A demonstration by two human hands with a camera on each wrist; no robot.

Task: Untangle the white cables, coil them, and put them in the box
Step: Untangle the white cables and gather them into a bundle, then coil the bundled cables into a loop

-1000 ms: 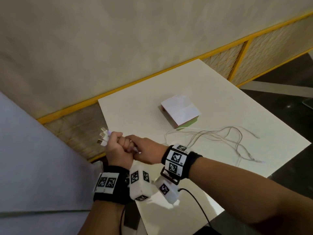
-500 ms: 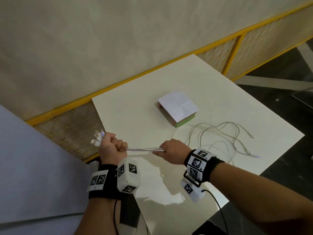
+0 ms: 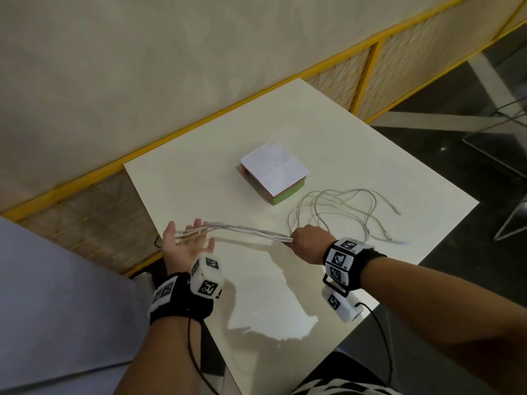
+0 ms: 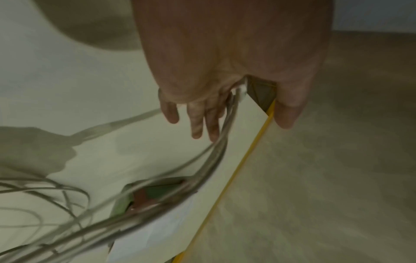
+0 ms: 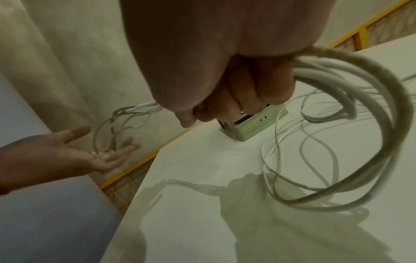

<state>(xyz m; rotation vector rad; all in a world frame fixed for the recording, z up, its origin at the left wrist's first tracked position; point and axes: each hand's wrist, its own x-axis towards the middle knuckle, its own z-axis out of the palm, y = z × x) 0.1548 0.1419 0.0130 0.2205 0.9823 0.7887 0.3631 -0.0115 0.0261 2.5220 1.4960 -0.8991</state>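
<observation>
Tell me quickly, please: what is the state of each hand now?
Left hand: open, palm up, cable ends lying across its straight fingers.
Right hand: closed in a fist around the cables.

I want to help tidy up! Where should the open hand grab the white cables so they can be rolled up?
Probably at the plug ends lying across the open left hand. The white cables run there as one straight bundle from the right hand, which grips them. Closing the fingers up around them from underneath looks easiest, since the palm already faces up below them. The loose loops on the table look harder to gather.
</observation>
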